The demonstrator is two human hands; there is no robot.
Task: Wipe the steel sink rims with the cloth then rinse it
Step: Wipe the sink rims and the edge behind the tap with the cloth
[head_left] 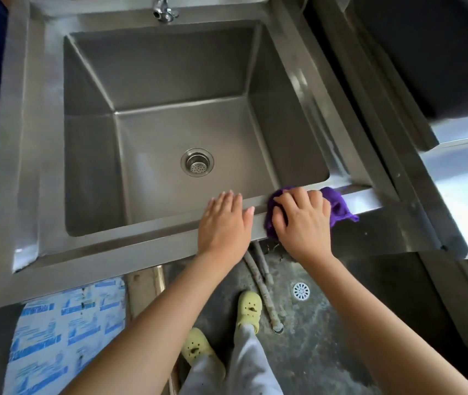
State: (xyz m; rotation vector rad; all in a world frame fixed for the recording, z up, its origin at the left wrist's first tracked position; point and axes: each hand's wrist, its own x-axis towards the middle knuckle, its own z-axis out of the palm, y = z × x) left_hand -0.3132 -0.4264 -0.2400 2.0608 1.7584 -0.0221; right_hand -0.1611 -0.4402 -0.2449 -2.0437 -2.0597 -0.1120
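Note:
A deep steel sink [24, 155] fills the upper view, with a round drain strainer [197, 161] in its floor and a tap [164, 10] at the back. A purple cloth [339, 205] lies bunched on the near rim, towards the right corner. My right hand [302, 220] presses down on the cloth with fingers curled over its left part. My left hand [224, 223] rests flat on the near rim just left of it, fingers straight and reaching over the basin's edge. The right rim shows wet streaks.
A second steel unit [460, 166] with a dark basin stands to the right. Below the sink are pipes [261, 283], a white floor drain [301, 291], a blue-printed sheet [64, 332] and my feet in yellow clogs [249, 309].

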